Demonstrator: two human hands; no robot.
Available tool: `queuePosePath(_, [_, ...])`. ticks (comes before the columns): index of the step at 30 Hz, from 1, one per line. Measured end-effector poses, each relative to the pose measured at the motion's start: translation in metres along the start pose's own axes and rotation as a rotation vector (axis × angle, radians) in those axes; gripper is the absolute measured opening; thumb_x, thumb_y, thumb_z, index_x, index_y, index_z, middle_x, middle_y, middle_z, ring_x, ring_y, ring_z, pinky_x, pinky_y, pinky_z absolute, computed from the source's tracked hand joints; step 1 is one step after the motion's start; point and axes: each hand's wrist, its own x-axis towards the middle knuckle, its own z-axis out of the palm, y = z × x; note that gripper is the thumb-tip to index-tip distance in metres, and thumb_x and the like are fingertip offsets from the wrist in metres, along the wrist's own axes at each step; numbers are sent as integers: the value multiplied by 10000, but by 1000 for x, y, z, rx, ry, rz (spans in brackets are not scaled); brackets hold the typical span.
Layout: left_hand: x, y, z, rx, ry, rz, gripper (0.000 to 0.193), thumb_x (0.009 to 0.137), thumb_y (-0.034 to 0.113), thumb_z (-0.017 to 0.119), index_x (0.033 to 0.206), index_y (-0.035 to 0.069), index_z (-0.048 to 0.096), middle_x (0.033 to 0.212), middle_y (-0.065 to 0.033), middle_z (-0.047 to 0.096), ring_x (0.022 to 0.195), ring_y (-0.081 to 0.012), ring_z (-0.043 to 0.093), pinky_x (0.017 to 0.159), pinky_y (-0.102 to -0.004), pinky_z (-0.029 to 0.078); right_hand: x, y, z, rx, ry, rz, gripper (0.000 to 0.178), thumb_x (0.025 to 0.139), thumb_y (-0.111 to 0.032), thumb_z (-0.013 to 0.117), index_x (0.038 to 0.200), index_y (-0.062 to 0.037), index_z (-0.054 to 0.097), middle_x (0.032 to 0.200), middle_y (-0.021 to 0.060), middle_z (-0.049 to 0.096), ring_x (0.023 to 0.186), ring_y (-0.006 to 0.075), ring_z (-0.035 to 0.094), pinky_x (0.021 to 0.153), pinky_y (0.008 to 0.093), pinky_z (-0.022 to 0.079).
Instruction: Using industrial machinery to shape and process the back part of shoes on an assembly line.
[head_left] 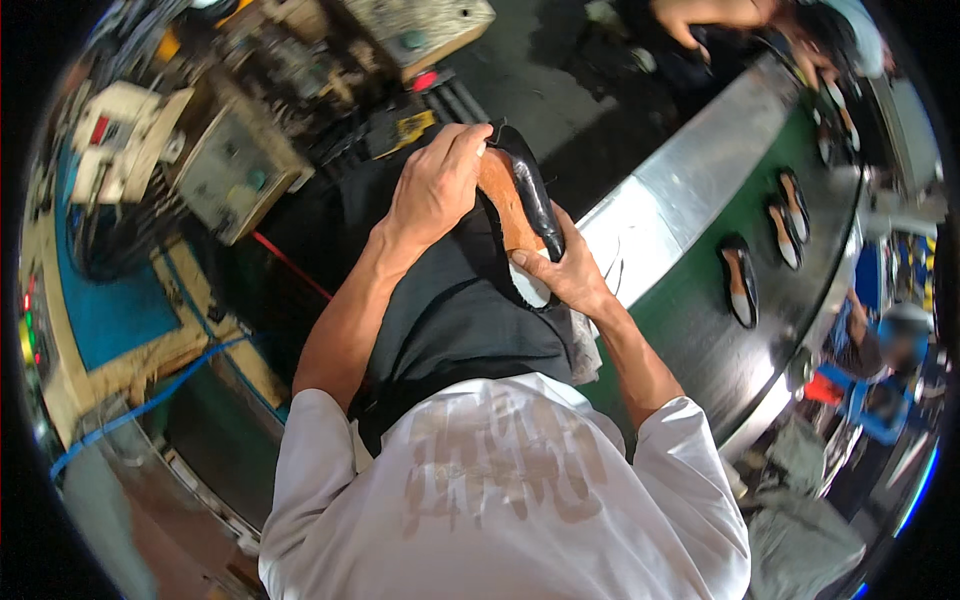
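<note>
A glossy black slip-on shoe [537,197] is held over my lap, its opening facing up. Inside it shows a tan insole [503,205], with a whitish part at the end nearest me. My left hand [440,180] grips the far end of the shoe, fingertips on the rim. My right hand [570,268] wraps the near right side from outside, its thumb pressing inside over the insole. The fingers under the shoe are hidden.
To the right runs a green conveyor belt [680,310] with a metal edge [655,215]; a single black shoe [740,280] and a pair of shoes [785,228] lie on it. Another person's hand [685,20] is at the far right. Machines with a metal box [235,165] stand left.
</note>
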Motion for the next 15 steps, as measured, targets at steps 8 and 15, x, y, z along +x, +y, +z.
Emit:
queuePosePath(8, [-61, 14, -104, 150, 101, 35, 375, 980, -65, 663, 1353, -34, 678, 1274, -213, 728, 1120, -414, 742, 929, -446, 624, 33, -37, 44, -228, -198, -261, 1188, 862, -317, 914, 1719, -1, 154, 1493, 379, 579, 1418, 471, 588, 1166, 487, 498])
queuePosePath(15, [-107, 29, -107, -13, 92, 149, 588, 942, 40, 770, 1491, -26, 573, 1533, -283, 565, 1398, -437, 611, 1168, -510, 523, 34, -9, 69, -303, -83, -411, 1276, 810, -166, 945, 1737, -23, 79, 1619, 312, 491, 1473, 422, 552, 1209, 455, 465])
